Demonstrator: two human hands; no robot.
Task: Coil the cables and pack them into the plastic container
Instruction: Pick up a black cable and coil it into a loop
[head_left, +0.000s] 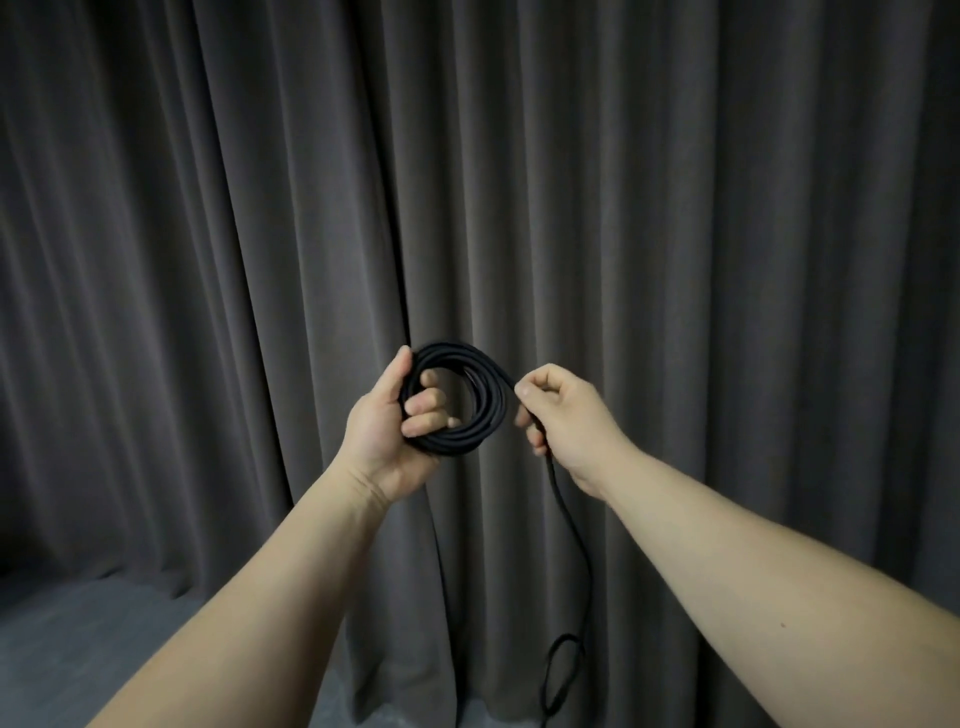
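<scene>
Dim, even light; soft focus throughout; wide-angle bending at edges; no glare.

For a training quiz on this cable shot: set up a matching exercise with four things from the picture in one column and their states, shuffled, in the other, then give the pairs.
Column one:
1. left hand
2. right hand
3. loose cable end
4. curtain

Column two:
A. hangs down toward the floor
B. pinches the strand leaving the coil
C. grips the black coil, fingers through its middle
D. dark grey, pleated, behind both hands

Pairs: 1-C, 2-B, 3-A, 4-D
</scene>
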